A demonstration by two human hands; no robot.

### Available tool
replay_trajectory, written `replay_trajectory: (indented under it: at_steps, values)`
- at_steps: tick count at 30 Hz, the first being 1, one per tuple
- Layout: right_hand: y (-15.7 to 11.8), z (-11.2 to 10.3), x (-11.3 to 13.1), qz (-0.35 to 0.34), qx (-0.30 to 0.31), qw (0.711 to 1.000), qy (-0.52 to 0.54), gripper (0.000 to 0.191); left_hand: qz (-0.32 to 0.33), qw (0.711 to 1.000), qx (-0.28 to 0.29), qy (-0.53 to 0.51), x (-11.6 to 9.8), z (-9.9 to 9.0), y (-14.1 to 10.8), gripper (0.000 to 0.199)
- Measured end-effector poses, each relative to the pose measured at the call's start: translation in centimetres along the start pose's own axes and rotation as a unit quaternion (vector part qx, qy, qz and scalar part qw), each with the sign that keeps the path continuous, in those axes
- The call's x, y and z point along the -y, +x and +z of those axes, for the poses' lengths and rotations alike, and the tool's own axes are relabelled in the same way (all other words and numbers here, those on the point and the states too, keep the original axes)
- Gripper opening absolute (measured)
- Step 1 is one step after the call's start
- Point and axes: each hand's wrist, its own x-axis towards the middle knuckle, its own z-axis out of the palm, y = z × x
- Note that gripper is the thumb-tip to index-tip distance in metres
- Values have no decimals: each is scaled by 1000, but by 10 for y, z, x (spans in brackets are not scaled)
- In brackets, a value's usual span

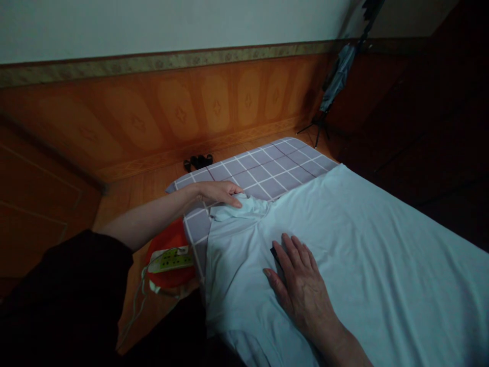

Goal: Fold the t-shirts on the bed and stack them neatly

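Observation:
A light blue shirt (pixel 367 244) lies spread over a grey checked cover (pixel 263 168), with soft creases running across it. At the shirt's left end, my left hand (pixel 221 192) pinches a bunched fold of the fabric between thumb and fingers. My right hand (pixel 301 280) rests palm down on the shirt, its fingers stretched out and the thumb apart. A small dark patch shows on the cloth between that thumb and forefinger; the hand hides part of it.
A red stool (pixel 171 278) at the left carries a green-and-white power strip (pixel 171 260) with a cable hanging to the floor. Black sandals (pixel 198 162) lie by the panelled wall. Behind, a black tripod stand (pixel 319 122) holds a folded blue-grey umbrella-like item (pixel 340 76).

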Motion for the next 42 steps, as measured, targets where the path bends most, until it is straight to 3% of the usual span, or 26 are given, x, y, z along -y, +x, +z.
replay_trajectory:
  at_steps: [3, 6, 9, 12, 16, 19, 22, 24, 29, 34, 42]
  values:
    - [0, -1, 1, -3, 4, 1000, -1, 50, 0, 985, -35, 170, -7, -3, -3, 20]
    - [0, -1, 1, 0, 7, 1000, 5, 50, 7, 907, -149, 395, -18, 3, -6, 7]
    - [1, -1, 1, 6, 4, 1000, 29, 50, 36, 831, -197, 520, -31, 27, -9, 6]
    - [1, -4, 0, 50, -32, 995, 85, 56, 87, 811, -166, 554, -37, 67, -11, 9]
    - [0, -9, -2, 94, -71, 983, 141, 61, 146, 805, -61, 571, -26, 124, -16, 11]
    - [-1, -12, -1, 80, -65, 983, 154, 61, 195, 804, -5, 561, -22, 142, -22, 13]
    - [-1, -13, 0, 56, -51, 986, 149, 62, 184, 843, 20, 505, -34, 133, -21, 4]
    - [-1, -15, 1, 37, -26, 989, 143, 59, 160, 858, -5, 488, -45, 120, -15, 5]
    - [0, -23, 5, -2, 51, 989, 136, 48, 126, 816, -93, 556, -48, 90, 19, 10]
    - [0, -27, 11, -31, 71, 985, 154, 40, 104, 781, -123, 603, -38, 86, 43, 14]
    - [1, -23, 10, -57, 55, 981, 178, 26, 29, 766, -154, 623, -19, 89, 15, 25]
